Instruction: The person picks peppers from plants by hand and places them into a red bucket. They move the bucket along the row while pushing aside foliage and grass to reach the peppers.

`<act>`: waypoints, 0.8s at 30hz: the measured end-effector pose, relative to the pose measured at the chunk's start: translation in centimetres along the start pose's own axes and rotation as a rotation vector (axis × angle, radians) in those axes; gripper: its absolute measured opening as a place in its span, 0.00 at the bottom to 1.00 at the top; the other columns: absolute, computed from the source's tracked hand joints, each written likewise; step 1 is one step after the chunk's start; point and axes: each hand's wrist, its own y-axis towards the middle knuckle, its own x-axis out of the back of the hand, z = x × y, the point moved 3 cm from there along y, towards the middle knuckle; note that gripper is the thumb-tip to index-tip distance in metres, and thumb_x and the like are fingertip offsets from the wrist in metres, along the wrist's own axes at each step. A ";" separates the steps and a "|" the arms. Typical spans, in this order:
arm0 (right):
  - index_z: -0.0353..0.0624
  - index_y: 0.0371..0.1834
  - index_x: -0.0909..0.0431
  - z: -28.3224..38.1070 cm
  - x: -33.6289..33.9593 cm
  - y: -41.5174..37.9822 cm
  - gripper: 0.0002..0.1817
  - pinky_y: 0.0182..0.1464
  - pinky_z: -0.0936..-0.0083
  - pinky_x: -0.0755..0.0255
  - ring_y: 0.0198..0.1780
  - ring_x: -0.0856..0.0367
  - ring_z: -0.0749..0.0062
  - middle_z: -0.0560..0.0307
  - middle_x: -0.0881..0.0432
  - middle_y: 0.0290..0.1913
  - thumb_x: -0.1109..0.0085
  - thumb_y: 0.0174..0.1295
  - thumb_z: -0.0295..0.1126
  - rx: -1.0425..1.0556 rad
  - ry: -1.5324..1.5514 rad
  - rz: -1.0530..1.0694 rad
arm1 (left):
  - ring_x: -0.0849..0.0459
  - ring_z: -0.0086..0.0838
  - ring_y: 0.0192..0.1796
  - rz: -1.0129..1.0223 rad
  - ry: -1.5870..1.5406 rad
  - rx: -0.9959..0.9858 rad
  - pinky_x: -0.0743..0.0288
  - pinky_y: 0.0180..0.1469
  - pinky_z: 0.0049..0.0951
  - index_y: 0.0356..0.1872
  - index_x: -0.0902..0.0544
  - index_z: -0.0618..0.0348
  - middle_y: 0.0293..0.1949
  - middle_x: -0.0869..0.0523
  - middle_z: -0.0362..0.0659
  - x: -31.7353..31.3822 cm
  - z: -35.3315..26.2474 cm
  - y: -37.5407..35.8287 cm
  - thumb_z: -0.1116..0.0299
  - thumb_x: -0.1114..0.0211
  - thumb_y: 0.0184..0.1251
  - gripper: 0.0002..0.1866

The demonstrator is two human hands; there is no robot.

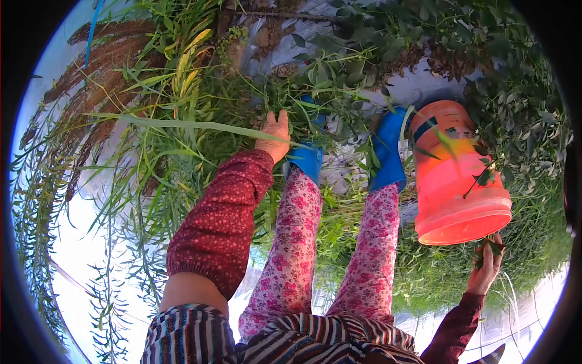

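My left hand (276,134), below a dark red patterned sleeve, reaches into the green plants (242,100) beside a blue boot (308,161). Two of its fingers show, stretched out and apart; the rest of the fingers are hidden. A long grass blade (200,125) crosses by this hand. On the right, my right hand (485,267) is closed around some dark green leaves (488,250), just beneath the rim of an orange-red bucket (464,200). A few leaves and a small stem lie against the bucket's side.
A second blue boot (388,148) stands left of the bucket. Dense leafy plants (521,121) surround the bucket on the right. Brown drooping stalks (106,79) hang at the upper left. Pale ground sheeting (418,85) shows between the plants.
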 end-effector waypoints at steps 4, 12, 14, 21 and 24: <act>0.52 0.65 0.35 -2.4 -2.3 0.8 0.28 0.46 0.81 0.32 0.50 0.27 0.79 0.59 0.28 0.58 0.40 0.60 0.35 -0.068 -0.025 -0.043 | 0.25 0.59 0.52 -0.125 0.081 -0.046 0.24 0.49 0.41 0.64 0.42 0.69 0.59 0.39 0.72 -0.5 -1.4 -0.9 0.77 0.43 0.55 0.33; 0.39 0.55 0.28 1.5 -5.3 -0.5 0.17 0.48 0.77 0.30 0.50 0.26 0.74 0.57 0.24 0.52 0.46 0.63 0.29 0.221 0.048 -0.374 | 0.24 0.54 0.52 -0.050 0.283 -0.193 0.28 0.51 0.46 0.59 0.33 0.59 0.57 0.32 0.64 1.5 3.7 -2.3 0.78 0.43 0.54 0.28; 0.37 0.50 0.27 6.1 -9.8 -2.5 0.13 0.44 0.82 0.29 0.44 0.24 0.78 0.59 0.23 0.46 0.50 0.62 0.22 0.355 -0.025 -0.220 | 0.29 0.52 0.59 -0.063 0.231 -0.195 0.33 0.56 0.47 0.65 0.35 0.51 0.63 0.37 0.61 4.2 3.3 -2.7 0.70 0.38 0.56 0.32; 0.42 0.48 0.26 3.1 -25.0 -6.4 0.14 0.41 0.83 0.28 0.39 0.25 0.83 0.61 0.22 0.40 0.48 0.60 0.16 0.122 0.360 0.432 | 0.21 0.46 0.39 -0.633 -0.186 -0.628 0.27 0.41 0.41 0.39 0.22 0.60 0.35 0.20 0.48 18.0 -10.9 2.7 0.66 0.38 0.58 0.11; 0.40 0.49 0.27 0.9 -27.4 -8.1 0.13 0.45 0.83 0.29 0.40 0.25 0.82 0.63 0.22 0.40 0.47 0.61 0.18 0.063 0.352 0.598 | 0.23 0.46 0.48 -0.797 0.097 -0.571 0.29 0.51 0.39 0.49 0.26 0.68 0.43 0.21 0.54 20.0 -16.5 11.2 0.61 0.33 0.53 0.26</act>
